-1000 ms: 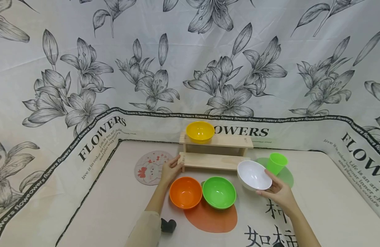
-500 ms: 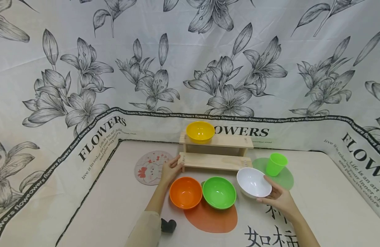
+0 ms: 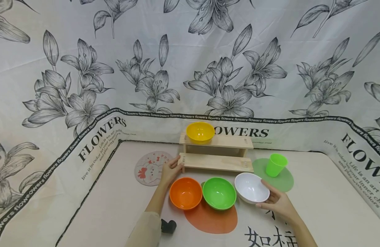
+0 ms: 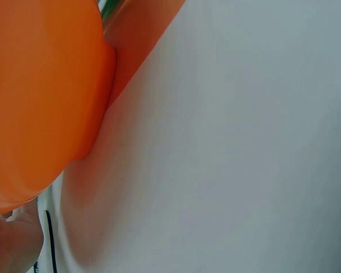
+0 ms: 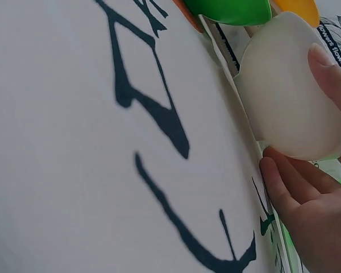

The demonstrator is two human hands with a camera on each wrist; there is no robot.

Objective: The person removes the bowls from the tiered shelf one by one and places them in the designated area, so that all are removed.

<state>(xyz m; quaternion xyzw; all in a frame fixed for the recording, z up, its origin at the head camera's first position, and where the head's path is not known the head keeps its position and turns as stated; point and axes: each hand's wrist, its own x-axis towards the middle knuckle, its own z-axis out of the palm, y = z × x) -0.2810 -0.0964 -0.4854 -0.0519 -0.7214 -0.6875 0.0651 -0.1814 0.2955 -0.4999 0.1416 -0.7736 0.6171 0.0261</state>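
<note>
My right hand (image 3: 277, 203) holds the white bowl (image 3: 251, 188) by its right side, thumb and fingers spread about the rim and underside. In the right wrist view the thumb lies against the wall of this white bowl (image 5: 292, 85). It sits just right of the green bowl (image 3: 219, 193), which stands beside the orange bowl (image 3: 186, 193). At the left end of the two-tier wooden rack (image 3: 214, 162), my left hand (image 3: 170, 172) grips the lower shelf. The orange bowl (image 4: 40, 85) hides most of that hand in the left wrist view.
A yellow bowl (image 3: 200, 133) stands on the rack's upper shelf. To the right, a green cup (image 3: 276, 165) stands on a printed green circle (image 3: 287, 181). A small black object (image 3: 168, 226) lies by the left forearm. Flower-printed cloth (image 3: 190, 75) rises behind the table.
My right hand has brought the white bowl toward me and slightly left, away from the rack and alongside the green bowl. The green cup has straightened a little. My left hand stays put.
</note>
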